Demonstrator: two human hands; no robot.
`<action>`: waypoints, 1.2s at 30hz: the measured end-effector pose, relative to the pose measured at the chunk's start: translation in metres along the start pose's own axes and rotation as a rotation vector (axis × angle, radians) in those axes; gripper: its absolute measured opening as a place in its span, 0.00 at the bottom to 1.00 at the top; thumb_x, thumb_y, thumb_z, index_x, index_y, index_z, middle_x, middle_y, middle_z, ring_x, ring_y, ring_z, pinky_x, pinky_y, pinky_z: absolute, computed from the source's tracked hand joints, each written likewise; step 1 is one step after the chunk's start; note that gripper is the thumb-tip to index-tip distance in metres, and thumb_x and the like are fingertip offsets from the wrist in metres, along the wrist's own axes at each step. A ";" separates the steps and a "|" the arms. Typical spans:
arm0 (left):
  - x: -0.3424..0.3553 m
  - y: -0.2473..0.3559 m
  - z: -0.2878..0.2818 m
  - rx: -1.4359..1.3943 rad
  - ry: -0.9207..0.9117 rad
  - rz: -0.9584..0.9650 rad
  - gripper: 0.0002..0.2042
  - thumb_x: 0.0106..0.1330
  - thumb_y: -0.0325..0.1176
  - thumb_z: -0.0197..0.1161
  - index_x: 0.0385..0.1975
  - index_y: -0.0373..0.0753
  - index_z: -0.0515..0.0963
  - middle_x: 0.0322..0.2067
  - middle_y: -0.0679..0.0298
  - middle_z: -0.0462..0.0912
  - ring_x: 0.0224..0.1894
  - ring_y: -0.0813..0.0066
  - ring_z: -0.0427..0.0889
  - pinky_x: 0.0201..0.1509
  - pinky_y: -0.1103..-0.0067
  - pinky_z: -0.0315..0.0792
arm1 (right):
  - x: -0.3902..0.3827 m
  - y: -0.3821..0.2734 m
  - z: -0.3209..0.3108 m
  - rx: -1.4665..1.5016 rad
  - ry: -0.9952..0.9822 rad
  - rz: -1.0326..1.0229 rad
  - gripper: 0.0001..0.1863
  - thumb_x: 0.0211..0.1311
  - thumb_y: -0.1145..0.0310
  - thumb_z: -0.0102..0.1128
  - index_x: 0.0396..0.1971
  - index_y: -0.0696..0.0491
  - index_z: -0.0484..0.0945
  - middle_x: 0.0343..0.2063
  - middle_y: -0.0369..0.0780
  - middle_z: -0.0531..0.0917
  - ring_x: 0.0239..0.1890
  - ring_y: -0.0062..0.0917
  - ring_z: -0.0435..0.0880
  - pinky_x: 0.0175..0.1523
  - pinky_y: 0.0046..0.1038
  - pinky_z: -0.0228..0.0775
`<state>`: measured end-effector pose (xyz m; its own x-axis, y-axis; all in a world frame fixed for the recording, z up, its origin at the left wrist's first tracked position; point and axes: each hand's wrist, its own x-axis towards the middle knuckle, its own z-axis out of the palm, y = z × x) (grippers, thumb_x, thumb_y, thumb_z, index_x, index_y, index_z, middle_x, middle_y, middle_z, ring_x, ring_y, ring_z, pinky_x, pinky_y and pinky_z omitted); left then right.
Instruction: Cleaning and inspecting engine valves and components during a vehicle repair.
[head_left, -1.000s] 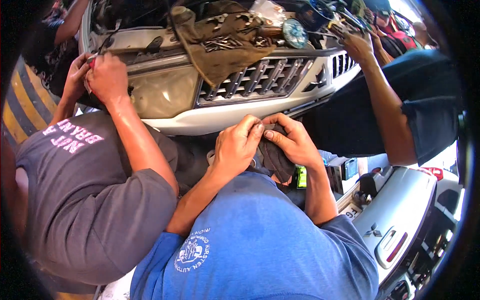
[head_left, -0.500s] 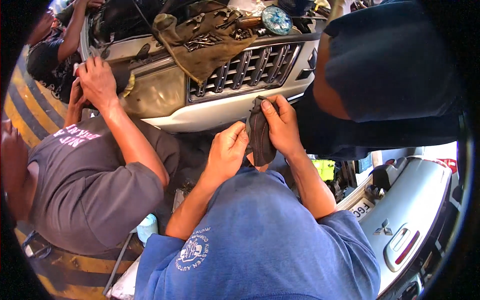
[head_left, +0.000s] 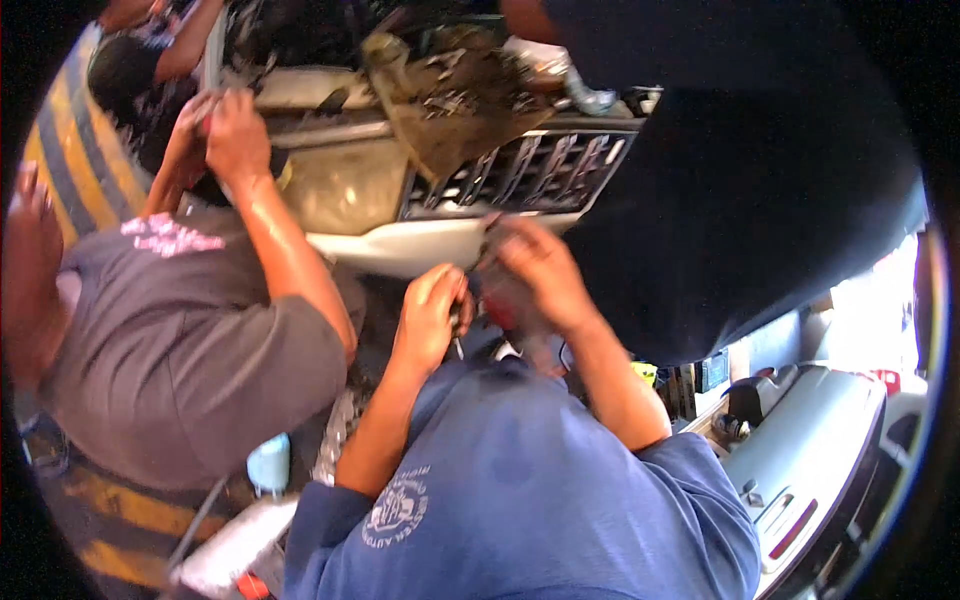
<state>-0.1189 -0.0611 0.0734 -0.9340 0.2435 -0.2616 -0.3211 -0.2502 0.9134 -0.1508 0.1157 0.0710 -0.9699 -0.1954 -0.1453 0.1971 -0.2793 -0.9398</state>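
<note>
Low in the middle, before the car's grille [head_left: 515,175], my left hand [head_left: 432,320] is closed round a small dark item with a thin pale tip, too small to name. Just to its right and a little higher, my right hand [head_left: 535,275] grips a dark flat piece [head_left: 495,290] with some red on it, blurred by motion. The two hands are apart. A brown cloth [head_left: 430,140] with several metal tools and small parts on it lies over the car's front edge above them.
A co-worker in grey [head_left: 200,370] works with both hands at the car's left front. Another person's dark clothing [head_left: 740,200] fills the upper right. A silver car tailgate [head_left: 800,450] stands at lower right. A pale blue container [head_left: 268,462] is on the striped floor.
My hands have drawn apart from their meeting a second ago; the thin-tipped item now shows in my left. The person at right has moved in across the upper right, hiding more of the grille.
</note>
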 end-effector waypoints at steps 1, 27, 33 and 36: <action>-0.002 -0.003 0.001 0.233 0.121 0.067 0.15 0.70 0.39 0.47 0.24 0.36 0.66 0.22 0.65 0.72 0.25 0.79 0.70 0.27 0.82 0.64 | -0.006 -0.002 0.005 -0.392 -0.035 -0.201 0.12 0.60 0.67 0.57 0.41 0.57 0.78 0.39 0.41 0.81 0.44 0.28 0.78 0.52 0.28 0.68; -0.005 0.015 0.069 1.214 0.009 0.587 0.11 0.66 0.34 0.52 0.24 0.35 0.72 0.20 0.54 0.77 0.21 0.53 0.76 0.26 0.65 0.68 | -0.049 -0.037 -0.032 -0.897 0.156 -0.154 0.16 0.64 0.63 0.50 0.31 0.61 0.78 0.25 0.52 0.79 0.31 0.49 0.78 0.39 0.36 0.70; -0.002 0.002 0.061 0.868 -0.061 0.358 0.10 0.66 0.34 0.51 0.24 0.38 0.71 0.16 0.59 0.73 0.17 0.61 0.72 0.21 0.69 0.65 | -0.039 -0.016 -0.042 -0.161 -0.034 0.147 0.18 0.68 0.62 0.47 0.31 0.62 0.78 0.27 0.50 0.81 0.31 0.21 0.77 0.40 0.30 0.69; -0.002 -0.005 0.045 0.107 -0.118 -0.180 0.09 0.68 0.36 0.52 0.28 0.39 0.72 0.15 0.67 0.69 0.15 0.75 0.66 0.18 0.77 0.61 | -0.049 -0.016 -0.038 -0.710 -0.032 -0.322 0.16 0.67 0.61 0.49 0.37 0.60 0.76 0.31 0.49 0.78 0.35 0.37 0.78 0.39 0.32 0.70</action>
<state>-0.1087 -0.0180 0.0830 -0.8365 0.3847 -0.3902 -0.4559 -0.0934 0.8851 -0.1115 0.1654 0.0813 -0.9572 -0.2365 0.1670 -0.2425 0.3397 -0.9087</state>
